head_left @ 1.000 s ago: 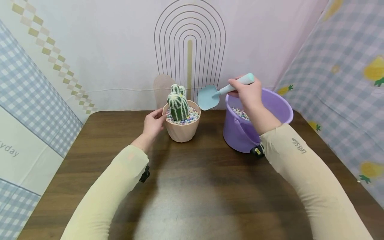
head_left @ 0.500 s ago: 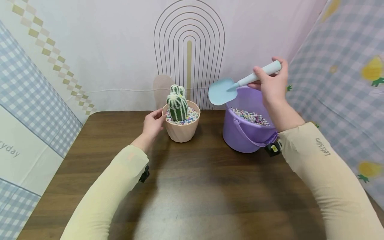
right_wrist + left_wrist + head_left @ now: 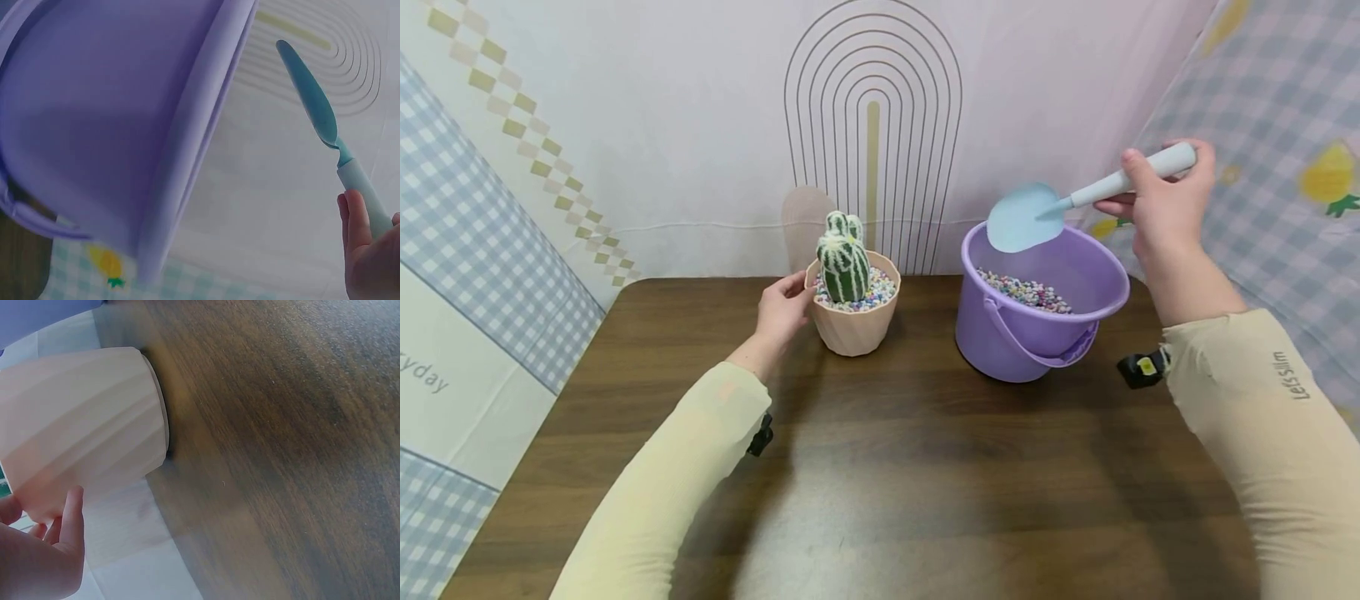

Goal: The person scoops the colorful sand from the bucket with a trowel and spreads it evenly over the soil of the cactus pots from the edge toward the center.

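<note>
My right hand (image 3: 1172, 200) grips the pale handle of a light blue hand trowel (image 3: 1026, 218), whose blade is above the back rim of a purple bucket (image 3: 1007, 333). No load shows on the blade. Colourful pebbles (image 3: 1026, 292) lie inside the bucket. With its thumb over the rim, my left hand (image 3: 782, 312) pinches the left edge of a peach flower pot (image 3: 853, 329). A green and white cactus (image 3: 846, 267) stands in the pot among similar pebbles. The left wrist view shows the fingers (image 3: 74, 519) against the outer wall of the pot.
Both containers stand near the back of a dark wooden table (image 3: 880, 467), with a gap between them. Behind is a white cloth (image 3: 700, 150) with printed arches. Checked cloths hang at both sides. The bucket's handle (image 3: 1022, 346) hangs down at its front.
My right hand has carried the trowel rightward, from beside the pot to above the bucket. The trowel's blade has risen a little. My left hand and the pot have stayed in place.
</note>
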Demonstrator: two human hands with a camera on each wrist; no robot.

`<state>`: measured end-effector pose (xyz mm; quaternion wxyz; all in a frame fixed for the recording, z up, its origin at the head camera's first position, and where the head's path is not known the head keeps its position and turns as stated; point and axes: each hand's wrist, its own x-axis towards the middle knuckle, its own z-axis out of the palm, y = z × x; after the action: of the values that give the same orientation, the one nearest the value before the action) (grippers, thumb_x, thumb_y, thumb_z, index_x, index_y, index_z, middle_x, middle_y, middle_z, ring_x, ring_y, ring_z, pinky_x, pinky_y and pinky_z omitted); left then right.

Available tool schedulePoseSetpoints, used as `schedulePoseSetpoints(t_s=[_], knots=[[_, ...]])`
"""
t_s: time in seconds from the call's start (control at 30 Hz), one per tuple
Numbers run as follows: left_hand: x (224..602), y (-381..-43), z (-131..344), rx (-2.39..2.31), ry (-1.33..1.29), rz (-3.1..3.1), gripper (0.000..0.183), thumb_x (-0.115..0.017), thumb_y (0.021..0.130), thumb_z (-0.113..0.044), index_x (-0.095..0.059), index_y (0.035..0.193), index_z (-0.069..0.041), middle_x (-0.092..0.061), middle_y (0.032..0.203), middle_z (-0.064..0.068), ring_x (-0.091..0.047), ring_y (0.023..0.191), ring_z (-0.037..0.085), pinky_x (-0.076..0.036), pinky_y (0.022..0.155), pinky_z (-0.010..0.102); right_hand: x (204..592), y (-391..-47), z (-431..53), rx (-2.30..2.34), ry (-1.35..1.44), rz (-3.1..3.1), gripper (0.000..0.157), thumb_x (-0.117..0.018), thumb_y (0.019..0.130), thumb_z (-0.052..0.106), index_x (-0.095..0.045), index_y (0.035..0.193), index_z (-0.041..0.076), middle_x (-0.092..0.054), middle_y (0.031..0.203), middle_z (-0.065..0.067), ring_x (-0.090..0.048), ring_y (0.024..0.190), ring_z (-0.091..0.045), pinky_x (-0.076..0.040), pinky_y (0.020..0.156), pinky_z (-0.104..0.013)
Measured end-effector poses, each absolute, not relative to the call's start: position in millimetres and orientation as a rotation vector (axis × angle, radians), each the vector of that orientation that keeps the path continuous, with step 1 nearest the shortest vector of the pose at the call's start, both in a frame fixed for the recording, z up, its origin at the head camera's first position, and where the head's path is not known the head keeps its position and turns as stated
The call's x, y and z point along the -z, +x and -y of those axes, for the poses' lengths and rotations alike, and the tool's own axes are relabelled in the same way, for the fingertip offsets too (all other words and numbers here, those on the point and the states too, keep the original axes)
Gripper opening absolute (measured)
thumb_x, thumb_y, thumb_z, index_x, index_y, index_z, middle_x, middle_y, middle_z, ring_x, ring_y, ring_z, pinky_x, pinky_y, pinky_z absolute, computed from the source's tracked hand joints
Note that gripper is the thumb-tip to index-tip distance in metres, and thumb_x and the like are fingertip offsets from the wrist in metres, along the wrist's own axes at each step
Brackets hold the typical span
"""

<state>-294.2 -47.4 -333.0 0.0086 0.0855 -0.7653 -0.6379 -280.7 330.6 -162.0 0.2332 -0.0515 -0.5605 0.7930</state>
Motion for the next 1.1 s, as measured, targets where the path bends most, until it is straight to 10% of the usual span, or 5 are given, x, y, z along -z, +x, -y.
schedulePoseSetpoints(t_s=[0.5,0.8,1.1], knots=[[331.8,-293.9,47.6,1.970,0.271,2.409,0.045,-0.053,0.095,-0.018,-0.046,0.139,-0.012,-0.051,0.138,0.010,-0.051,0.119,0.021,-0.051,0.076,0.026,183.9,-289.4,-369.3,-2.019,-0.408,1.861,0.021,-0.052,0.093,0.026,-0.034,0.104,0.023,-0.036,0.103,0.002,-0.062,0.067,-0.008,-0.057,0.050,-0.027],[331.6,-293.8,47.7,1.982,0.274,2.410,0.045,-0.053,0.095,-0.018,-0.045,0.140,-0.012,-0.050,0.138,0.011,-0.051,0.120,0.022,-0.051,0.090,0.039,214.6,-302.1,-361.5,-1.565,-0.440,2.283,0.040,-0.051,0.093,0.031,-0.031,0.123,0.012,-0.040,0.095,0.002,-0.055,0.048,0.002,-0.054,0.048,-0.020],[332.8,-294.6,48.7,1.965,0.265,2.421,0.045,-0.053,0.095,-0.018,-0.046,0.139,-0.012,-0.050,0.138,0.010,-0.051,0.120,0.021,-0.052,0.079,0.029,230.5,-306.8,-356.1,-1.352,-0.392,2.503,0.050,-0.052,0.093,0.032,-0.029,0.125,0.001,-0.039,0.098,-0.004,-0.052,0.052,0.001,-0.057,0.054,-0.023]])
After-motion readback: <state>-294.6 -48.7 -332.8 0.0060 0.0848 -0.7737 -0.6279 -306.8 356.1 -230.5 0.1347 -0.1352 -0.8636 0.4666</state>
